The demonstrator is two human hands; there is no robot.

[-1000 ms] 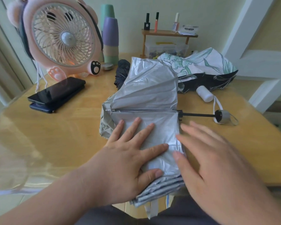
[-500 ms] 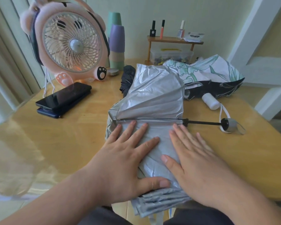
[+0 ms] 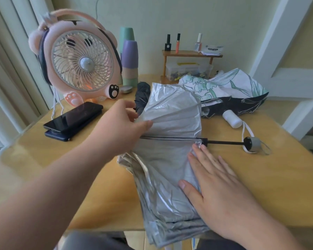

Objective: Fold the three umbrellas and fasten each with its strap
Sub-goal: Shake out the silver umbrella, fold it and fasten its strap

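The bench carried the silver umbrella, half pleated, its shaft pointing right and its canopy spilling over the near edge. The left hand pinched the far panel's left edge, thumb on top, fingers curled behind. The right hand lay flat with straight fingers, pressing the near pleats. To fold well, that panel probably needed drawing over along the rib, taut, while the flat hand pinned the stack. Behind the silver umbrella sprawled the floral umbrella, unfolded, and a dark umbrella. Farther behind it, stacked cups showed no contents, and a clear box held small bits too tiny to name.
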